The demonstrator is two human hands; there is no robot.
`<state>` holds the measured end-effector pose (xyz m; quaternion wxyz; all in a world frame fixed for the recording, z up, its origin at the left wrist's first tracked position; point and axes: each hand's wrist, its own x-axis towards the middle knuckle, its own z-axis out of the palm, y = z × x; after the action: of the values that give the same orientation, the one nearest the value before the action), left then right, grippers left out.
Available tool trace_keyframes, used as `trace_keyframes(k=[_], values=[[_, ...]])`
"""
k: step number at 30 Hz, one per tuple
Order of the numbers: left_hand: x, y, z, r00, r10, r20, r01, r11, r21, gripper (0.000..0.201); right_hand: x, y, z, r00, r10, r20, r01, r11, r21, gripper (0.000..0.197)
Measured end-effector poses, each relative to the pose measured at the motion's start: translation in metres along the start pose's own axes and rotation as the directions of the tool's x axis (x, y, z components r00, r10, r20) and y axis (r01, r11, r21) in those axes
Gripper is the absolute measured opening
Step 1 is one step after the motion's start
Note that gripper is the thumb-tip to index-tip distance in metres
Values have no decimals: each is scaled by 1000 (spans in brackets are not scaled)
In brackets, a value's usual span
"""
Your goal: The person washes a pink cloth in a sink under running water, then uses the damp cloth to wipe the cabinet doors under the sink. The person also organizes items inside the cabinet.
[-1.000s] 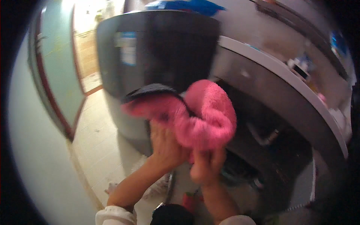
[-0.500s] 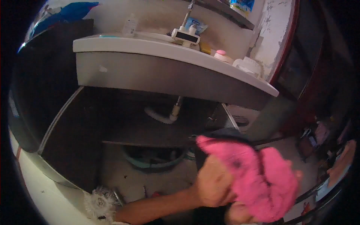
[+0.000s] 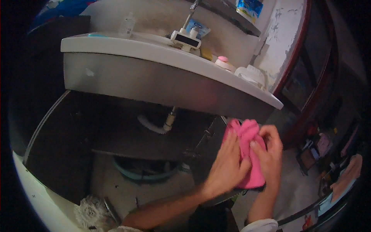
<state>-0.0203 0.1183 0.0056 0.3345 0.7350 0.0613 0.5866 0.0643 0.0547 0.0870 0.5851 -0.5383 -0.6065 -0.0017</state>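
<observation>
- Pink cloth (image 3: 253, 174), dark-edged, is between both hands, near the right end of the open sink cabinet (image 3: 127, 116).
- Left hand (image 3: 226, 166): fingers straight, side by side across it; whether they grip, I cannot tell.
- Right hand (image 3: 270, 152): fingers curled, pinching its right side against the thumb, probably holding folds together.
- White sink surface (image 3: 116, 45) edges the far side; floor (image 3: 288, 181) gives room rightward.

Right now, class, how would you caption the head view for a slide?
Left hand against, right hand gripping, a pink cloth near an open cabinet.
</observation>
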Motion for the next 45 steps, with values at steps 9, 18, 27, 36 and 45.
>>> trace_keyframes(k=[9,18,27,36,45], values=[[15,-43,3,978,-174,-117,153,973,-171,54,33,69,23,934,25,356,-24,1000,-7,31],[-98,11,52,961,-269,-67,213,870,-445,57,-46,-33,-23,661,30,750,479,753,-452,34],[-78,-67,65,882,-446,-148,333,816,-473,73,-106,24,-39,907,-278,-315,184,937,-298,27],[-111,22,66,981,-72,-181,-14,900,-436,74,-121,46,-1,823,-491,-285,339,827,-448,40],[-122,-14,98,865,-293,-408,-173,590,-789,58,-144,33,-33,705,-696,138,663,577,-477,41]])
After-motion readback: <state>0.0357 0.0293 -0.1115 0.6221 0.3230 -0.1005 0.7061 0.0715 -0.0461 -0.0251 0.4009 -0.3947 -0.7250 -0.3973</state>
